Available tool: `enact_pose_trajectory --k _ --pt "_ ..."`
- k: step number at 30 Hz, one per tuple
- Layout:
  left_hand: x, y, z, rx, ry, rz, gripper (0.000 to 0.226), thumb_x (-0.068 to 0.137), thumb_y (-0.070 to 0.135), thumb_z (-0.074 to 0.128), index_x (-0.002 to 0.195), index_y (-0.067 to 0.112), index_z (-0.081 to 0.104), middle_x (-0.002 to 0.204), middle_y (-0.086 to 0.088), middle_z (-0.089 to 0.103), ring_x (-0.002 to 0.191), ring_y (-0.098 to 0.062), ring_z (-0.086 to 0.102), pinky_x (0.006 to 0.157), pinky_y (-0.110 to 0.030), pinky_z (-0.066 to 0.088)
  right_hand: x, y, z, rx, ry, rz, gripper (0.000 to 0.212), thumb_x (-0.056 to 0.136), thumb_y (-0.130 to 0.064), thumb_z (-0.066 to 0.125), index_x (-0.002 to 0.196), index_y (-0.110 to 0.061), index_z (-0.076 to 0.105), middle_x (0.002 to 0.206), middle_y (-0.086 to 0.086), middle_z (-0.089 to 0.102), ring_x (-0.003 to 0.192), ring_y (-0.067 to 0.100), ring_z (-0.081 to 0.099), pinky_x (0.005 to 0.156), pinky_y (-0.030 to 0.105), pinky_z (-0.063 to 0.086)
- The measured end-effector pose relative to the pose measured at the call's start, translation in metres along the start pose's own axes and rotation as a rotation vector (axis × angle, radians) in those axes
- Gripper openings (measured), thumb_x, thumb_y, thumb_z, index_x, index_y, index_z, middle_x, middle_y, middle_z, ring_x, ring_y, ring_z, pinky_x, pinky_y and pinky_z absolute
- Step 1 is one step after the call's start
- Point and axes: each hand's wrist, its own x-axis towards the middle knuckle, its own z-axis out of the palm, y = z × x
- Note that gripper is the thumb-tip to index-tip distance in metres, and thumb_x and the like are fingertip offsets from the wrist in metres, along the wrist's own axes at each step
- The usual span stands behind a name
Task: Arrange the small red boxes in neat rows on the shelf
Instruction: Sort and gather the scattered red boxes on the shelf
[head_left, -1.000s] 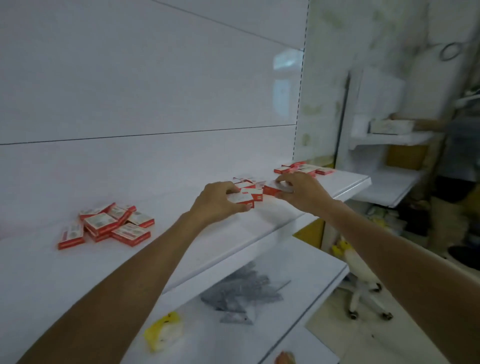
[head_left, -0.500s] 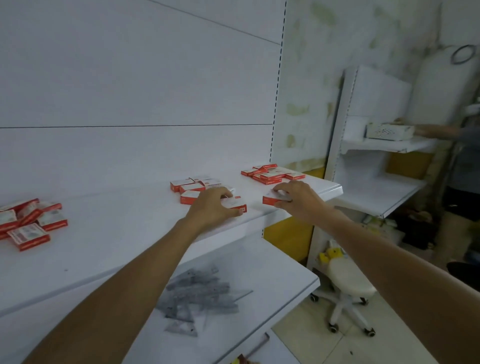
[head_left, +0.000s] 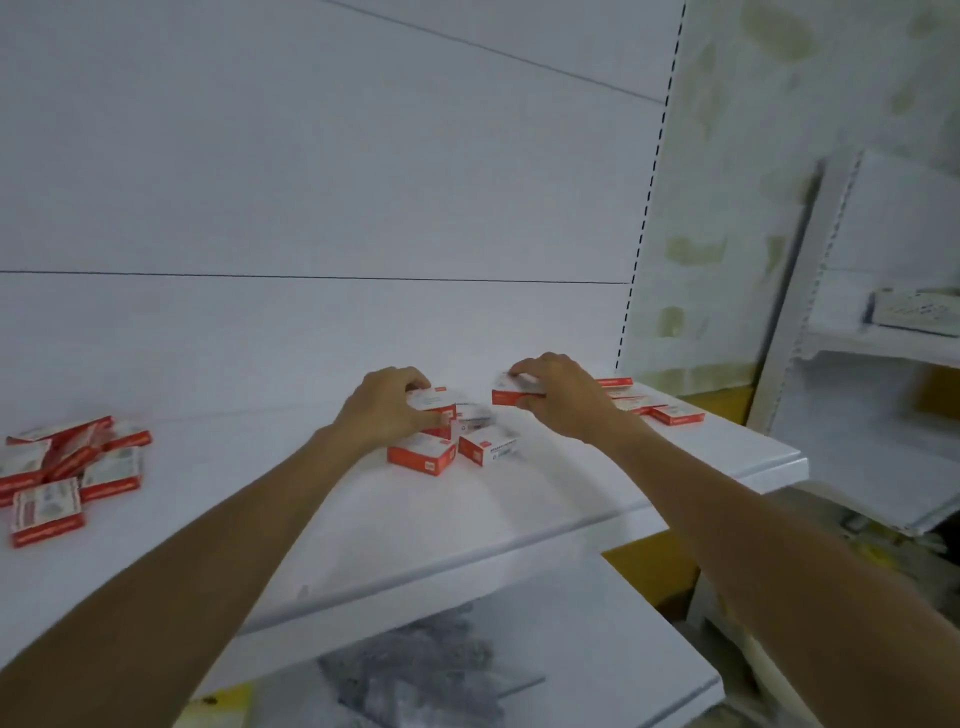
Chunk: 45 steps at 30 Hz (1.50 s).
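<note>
Grey packets (head_left: 415, 675) are seen below the shelf (head_left: 545, 519). Toward the shelf's left, a loose pile (head_left: 67, 467) of red boxes is heaped. At mid-shelf, two front boxes (head_left: 422, 456) are set side by side. Just behind them, a box (head_left: 434, 401) is gripped by the curled left hand (head_left: 387, 410), and a second box (head_left: 511, 392) is pinched by the right hand (head_left: 563, 402). The end boxes (head_left: 672, 414) are scattered at the shelf's right end.

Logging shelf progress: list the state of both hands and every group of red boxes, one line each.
left hand: fingers curled round the middle box.
right hand: pinches a red box.
front boxes: two, lying flat side by side, untouched.
left pile: jumbled and overlapping, not in rows.
right-end boxes: flat, loosely scattered.
shelf: rows not yet formed.
</note>
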Motion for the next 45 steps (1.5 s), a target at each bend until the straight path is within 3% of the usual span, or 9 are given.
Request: enact_pose_trajectory --k 6,13,18,20,23,26,33,40,45 --pt "0.022 -0.015 0.001 0.034 0.052 -0.058 0.046 0.076 0.037 0.071 0.114 0.015 0.058 0.117 -0.003 0.06 0.1 -0.016 0.055 0.078 -0.025 0.042 0.056 0.003 0.034 0.076 -0.023 -0.095 0.037 0.09 -0.021 0.054 0.126 -0.02 0.051 0.127 0.007 0.051 0.118 0.024 0.044 0.092 0.036 0.039" --pt "0.043 -0.018 0.02 0.048 0.11 -0.149 0.049 0.077 0.036 0.07 0.119 0.018 0.055 0.121 -0.002 0.058 0.095 -0.012 0.052 0.075 -0.023 0.042 0.102 0.008 0.068 0.159 -0.048 -0.229 0.035 0.088 -0.02 0.056 0.122 -0.018 0.054 0.122 0.007 0.054 0.112 0.023 0.048 0.091 0.034 0.041" --pt "0.042 -0.021 0.044 0.135 0.02 -0.204 0.047 0.083 0.035 0.062 0.125 0.02 0.047 0.12 -0.004 0.053 0.087 -0.01 0.053 0.067 -0.017 0.043 0.114 0.011 0.095 0.186 -0.262 -0.249 0.034 0.089 -0.026 0.054 0.121 -0.016 0.054 0.121 0.008 0.057 0.107 0.022 0.054 0.083 0.027 0.041" --pt "0.041 -0.022 0.046 0.132 0.035 -0.215 0.047 0.082 0.036 0.062 0.125 0.021 0.048 0.12 -0.003 0.053 0.088 -0.009 0.052 0.063 -0.014 0.038 0.116 0.014 0.098 0.242 -0.267 -0.257 0.035 0.087 -0.03 0.054 0.119 -0.016 0.055 0.121 0.008 0.058 0.106 0.022 0.055 0.083 0.028 0.042" --pt "0.041 -0.02 0.042 0.143 0.051 -0.22 0.048 0.081 0.038 0.063 0.124 0.023 0.049 0.124 -0.002 0.052 0.097 -0.01 0.05 0.074 -0.019 0.04 0.119 0.016 0.094 0.244 -0.226 -0.288 0.041 0.084 -0.037 0.057 0.122 -0.02 0.054 0.129 0.005 0.053 0.116 0.022 0.049 0.094 0.034 0.04" --pt "0.034 -0.021 0.032 0.166 0.118 -0.236 0.046 0.081 0.038 0.064 0.122 0.023 0.051 0.125 0.0 0.052 0.106 -0.012 0.049 0.081 -0.022 0.037 0.123 0.007 0.088 0.275 -0.152 -0.356 0.042 0.085 -0.03 0.056 0.125 -0.02 0.051 0.134 0.004 0.05 0.124 0.021 0.042 0.101 0.035 0.034" --pt "-0.047 -0.047 -0.027 0.276 0.34 -0.415 0.036 0.084 0.03 0.063 0.117 0.017 0.055 0.12 -0.004 0.055 0.106 -0.016 0.05 0.085 -0.022 0.034 0.111 -0.089 0.083 0.402 -0.069 -0.596 0.037 0.088 -0.021 0.053 0.124 -0.012 0.053 0.122 0.01 0.056 0.117 0.025 0.045 0.097 0.038 0.039" --pt "-0.179 -0.066 -0.111 0.37 0.482 -0.66 0.037 0.084 0.029 0.063 0.118 0.014 0.057 0.122 -0.008 0.058 0.106 -0.02 0.054 0.083 -0.022 0.036 0.05 -0.24 0.09 0.532 -0.161 -0.839 0.042 0.087 -0.02 0.053 0.128 -0.011 0.047 0.125 0.009 0.054 0.119 0.025 0.043 0.098 0.038 0.038" --pt "-0.246 -0.086 -0.152 0.407 0.522 -0.725 0.034 0.085 0.028 0.062 0.116 0.014 0.058 0.12 -0.006 0.058 0.104 -0.019 0.054 0.085 -0.022 0.037 0.007 -0.324 0.097 0.543 -0.212 -0.939 0.043 0.087 -0.02 0.053 0.129 -0.011 0.047 0.127 0.01 0.053 0.118 0.025 0.044 0.097 0.04 0.039"
